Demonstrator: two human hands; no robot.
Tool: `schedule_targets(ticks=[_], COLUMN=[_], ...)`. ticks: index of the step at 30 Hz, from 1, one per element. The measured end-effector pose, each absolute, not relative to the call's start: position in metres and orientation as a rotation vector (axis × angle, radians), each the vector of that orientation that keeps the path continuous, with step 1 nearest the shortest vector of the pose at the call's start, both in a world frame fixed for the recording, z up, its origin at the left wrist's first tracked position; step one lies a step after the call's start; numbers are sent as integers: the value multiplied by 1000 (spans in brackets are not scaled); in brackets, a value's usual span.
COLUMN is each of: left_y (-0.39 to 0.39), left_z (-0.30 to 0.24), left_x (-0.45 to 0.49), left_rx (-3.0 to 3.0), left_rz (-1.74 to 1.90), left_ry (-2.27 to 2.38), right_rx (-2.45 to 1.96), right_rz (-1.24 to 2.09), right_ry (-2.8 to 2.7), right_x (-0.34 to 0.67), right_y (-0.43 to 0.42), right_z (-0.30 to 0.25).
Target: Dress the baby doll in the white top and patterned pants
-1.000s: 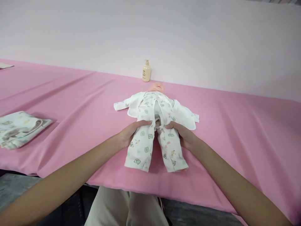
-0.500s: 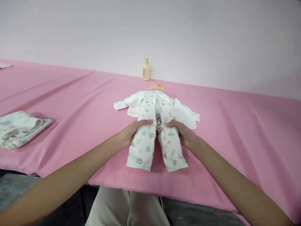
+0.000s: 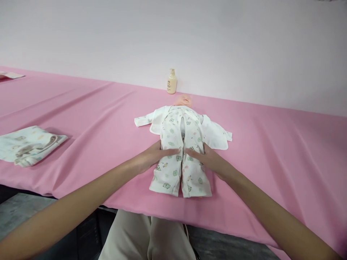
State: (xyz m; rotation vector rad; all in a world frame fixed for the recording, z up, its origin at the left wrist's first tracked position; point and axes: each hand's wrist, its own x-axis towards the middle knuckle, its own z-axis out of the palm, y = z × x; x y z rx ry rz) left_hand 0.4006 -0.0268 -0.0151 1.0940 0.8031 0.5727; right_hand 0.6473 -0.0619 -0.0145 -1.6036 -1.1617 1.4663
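A baby doll lies on its back, its head toward the wall. It wears a white jacket with its sleeves spread out and printed baby pants with a split between the legs. My left hand is closed round the left pant leg, thumb lying across the front. Round the right leg, my right hand grips in the same way. Both thumb tips come close together near the middle seam. The doll's legs are hidden inside the cloth, and my other fingers are mostly out of sight.
A cream pump bottle stands behind the doll's head by the wall. Folded printed cloth lies at the left on the pink table cover. A small piece of fabric is at the far left. The table's front edge is near my lap.
Both hands have moved slightly down the pant legs, and the thumbs point more inward. The two legs are now closer together, with the gap at the split narrower.
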Motion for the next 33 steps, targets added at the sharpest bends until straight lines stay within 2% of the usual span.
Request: schedule_targets(ticks=[6, 12, 18, 24, 29, 33], left_y=[-59, -88, -104, -100, -38, 27], left_z=[-15, -5, -3, 11, -6, -35], left_x=[369, 368, 354, 327, 308, 313], left_rx=[1197, 1416, 1796, 1972, 1990, 2320], left_rz=[434, 439, 386, 232, 436, 626], left_ry=[987, 822, 1107, 1358, 1495, 1472], right_rx=[-1603, -1587, -1766, -1875, -2084, -2004], right_rz=[1579, 1522, 1156, 1001, 599, 210], right_ry=[-1114, -1213, -1635, -1734, -1561, -1692], right_x=[660, 657, 655, 676, 726, 747], right_y=[-113, -139, -165, -168, -133, -96], right_z=[-23, -37, -29, -15, -18, -34])
